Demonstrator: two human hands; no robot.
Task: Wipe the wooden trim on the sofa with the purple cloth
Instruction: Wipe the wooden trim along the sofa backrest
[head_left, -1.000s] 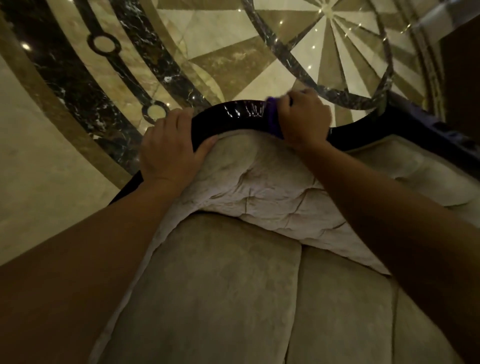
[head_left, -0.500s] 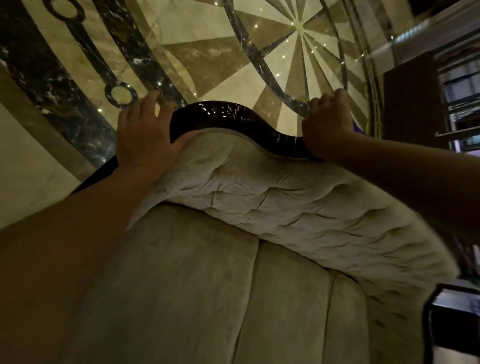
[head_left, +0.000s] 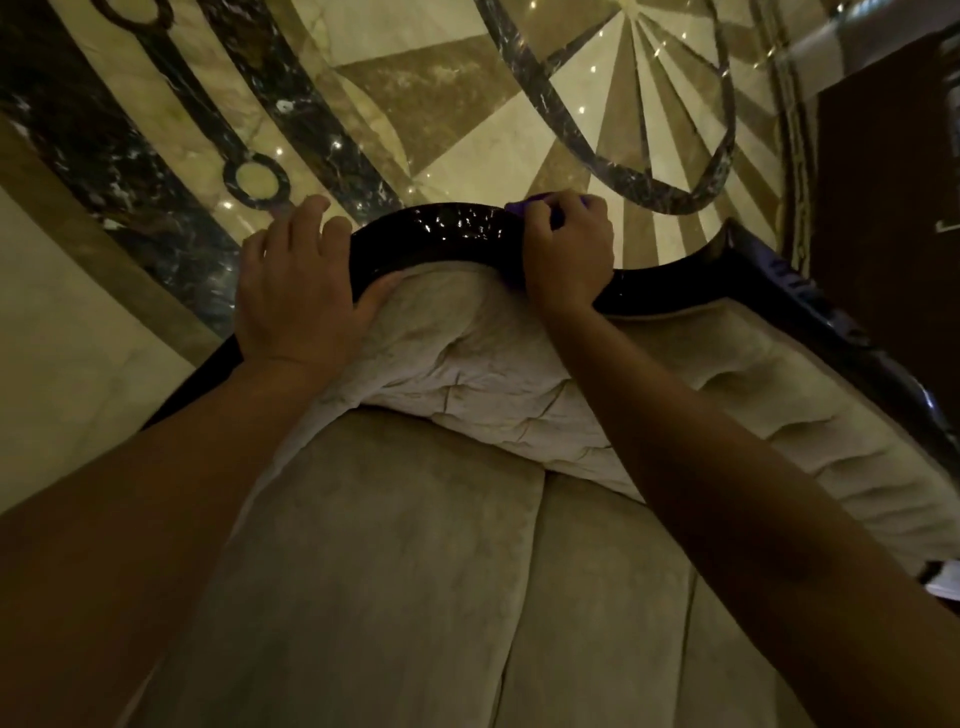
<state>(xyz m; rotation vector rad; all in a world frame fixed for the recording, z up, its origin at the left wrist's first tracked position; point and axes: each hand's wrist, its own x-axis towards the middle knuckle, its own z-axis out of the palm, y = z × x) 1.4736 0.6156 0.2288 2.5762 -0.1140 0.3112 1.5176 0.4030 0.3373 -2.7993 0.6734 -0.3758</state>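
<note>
The sofa's glossy dark wooden trim (head_left: 441, 234) curves along the top of its tufted beige backrest (head_left: 467, 364). My right hand (head_left: 566, 254) is closed over the trim near the crest, pressing the purple cloth (head_left: 524, 207) against it; only a small purple edge shows above and below my fingers. My left hand (head_left: 296, 296) grips the trim further left, fingers draped over the back and thumb resting on the upholstery.
Behind the sofa lies a patterned marble floor (head_left: 467, 93) with dark curved inlays. The trim continues down to the right (head_left: 810, 301) along the sofa's edge. A dark wooden panel (head_left: 883, 208) stands at the far right. Beige seat cushions (head_left: 415, 571) fill the foreground.
My right hand with the cloth slid right along the trim half a second ago and has now come back left to the crest. My left hand has stayed on the trim.
</note>
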